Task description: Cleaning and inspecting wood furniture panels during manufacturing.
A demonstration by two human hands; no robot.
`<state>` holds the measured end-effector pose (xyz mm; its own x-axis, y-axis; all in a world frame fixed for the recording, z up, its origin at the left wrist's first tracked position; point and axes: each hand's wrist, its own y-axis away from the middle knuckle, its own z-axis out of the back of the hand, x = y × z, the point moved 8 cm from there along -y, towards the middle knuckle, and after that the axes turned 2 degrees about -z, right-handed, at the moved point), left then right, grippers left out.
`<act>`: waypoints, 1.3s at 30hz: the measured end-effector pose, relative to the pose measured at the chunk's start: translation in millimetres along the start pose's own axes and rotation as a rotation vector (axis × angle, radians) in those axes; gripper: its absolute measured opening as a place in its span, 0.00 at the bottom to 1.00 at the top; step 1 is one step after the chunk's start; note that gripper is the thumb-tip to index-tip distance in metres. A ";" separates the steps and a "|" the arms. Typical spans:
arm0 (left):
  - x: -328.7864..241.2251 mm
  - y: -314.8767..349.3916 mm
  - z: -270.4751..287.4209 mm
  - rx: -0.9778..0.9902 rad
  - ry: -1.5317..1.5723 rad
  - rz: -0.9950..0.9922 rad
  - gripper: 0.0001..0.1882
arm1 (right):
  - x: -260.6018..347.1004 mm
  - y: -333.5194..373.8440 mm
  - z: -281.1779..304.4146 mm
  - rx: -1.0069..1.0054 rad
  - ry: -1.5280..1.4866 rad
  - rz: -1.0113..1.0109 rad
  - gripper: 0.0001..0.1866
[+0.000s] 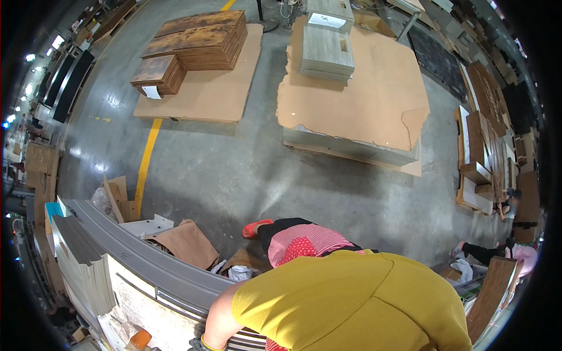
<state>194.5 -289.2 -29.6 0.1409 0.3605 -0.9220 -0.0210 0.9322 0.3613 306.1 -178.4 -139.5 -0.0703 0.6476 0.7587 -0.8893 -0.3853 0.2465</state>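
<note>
My right arm, in a yellow sleeve, reaches across the lower middle toward the grey panel stack at my side. My right hand [205, 343], in a dark glove with a yellow cuff, sits at the lower edge by that stack; most of it is cut off and its fingers do not show. Long grey ridged panels [149, 257] run up to the left of it. A bundle of thin grey boards [96, 286] stands at their far left end. Close by, an orange object [140, 339] rests on a pale, stained surface [146, 307]. My left hand is out of the picture.
Brown wood-grain boards [205, 38] lie stacked on a cardboard-topped pallet. Grey boxes [326, 52] rest on a cardboard sheet [363, 105] over another stack. Cardboard scraps [186, 244] litter the floor beside the panels. Other people [521, 254] are at the right rim.
</note>
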 end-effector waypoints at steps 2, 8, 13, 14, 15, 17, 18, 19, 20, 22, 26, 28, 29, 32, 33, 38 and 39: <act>-7.7 -6.2 -10.4 0.048 -0.016 -0.024 0.20 | -2.9 5.3 -5.2 0.015 0.005 -0.004 0.19; -26.1 -17.2 -37.3 0.164 -0.053 -0.112 0.18 | -13.0 23.5 -24.7 0.088 0.044 -0.010 0.18; -39.0 -26.4 -55.9 0.223 -0.068 -0.168 0.18 | -33.7 40.9 -40.9 0.166 0.074 -0.010 0.18; -36.6 -29.2 -56.9 0.176 -0.001 -0.117 0.19 | -36.1 46.3 -43.9 0.180 0.069 -0.008 0.18; -34.1 -32.2 -58.4 0.131 0.065 -0.065 0.21 | -38.7 52.2 -46.3 0.192 0.064 -0.006 0.18; -38.5 -35.5 -66.6 0.095 0.088 -0.040 0.20 | -45.4 66.0 -48.6 0.207 0.052 -0.004 0.18; -42.2 -42.2 -67.8 0.061 0.105 -0.028 0.20 | -53.0 76.7 -46.4 0.209 0.049 -0.006 0.18; -48.3 -52.0 -71.1 0.069 0.098 -0.025 0.20 | -61.5 88.4 -43.2 0.206 0.045 -0.009 0.18; -58.0 -62.4 -75.5 0.094 0.044 -0.057 0.20 | -68.7 99.4 -40.2 0.204 0.041 -0.011 0.18; -73.3 -91.2 -86.1 0.133 -0.025 -0.086 0.20 | -83.5 125.6 -26.6 0.190 0.033 -0.017 0.18; -92.6 -165.4 -121.7 0.266 -0.080 -0.198 0.19 | -126.8 188.5 7.2 0.136 0.011 -0.050 0.17; -91.5 -201.2 -142.1 0.305 -0.074 -0.122 0.19 | -153.9 235.8 33.5 0.102 -0.017 -0.081 0.17; -89.7 -216.4 -152.5 0.330 -0.073 -0.080 0.19 | -166.6 256.7 41.5 0.082 -0.037 -0.098 0.17; -81.4 -258.5 -184.3 0.387 -0.079 0.040 0.20 | -221.5 306.1 41.4 0.025 -0.083 -0.143 0.17; -76.0 -272.0 -192.6 0.398 -0.081 0.081 0.20 | -238.3 328.3 42.3 0.012 -0.096 -0.154 0.17; -39.3 -316.1 -224.3 0.444 -0.104 0.298 0.21 | -436.1 518.4 -10.5 -0.977 -0.551 -0.782 0.19; -31.9 -321.8 -234.4 0.475 -0.107 0.340 0.21 | -493.2 567.4 -62.1 -1.029 -0.474 -0.796 0.16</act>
<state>-35.3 -593.3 -149.0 0.3035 0.6086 -0.7332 0.3590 0.6397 0.6796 -191.9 -675.5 -411.3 0.5827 0.0993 0.8066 -0.5612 0.7670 0.3111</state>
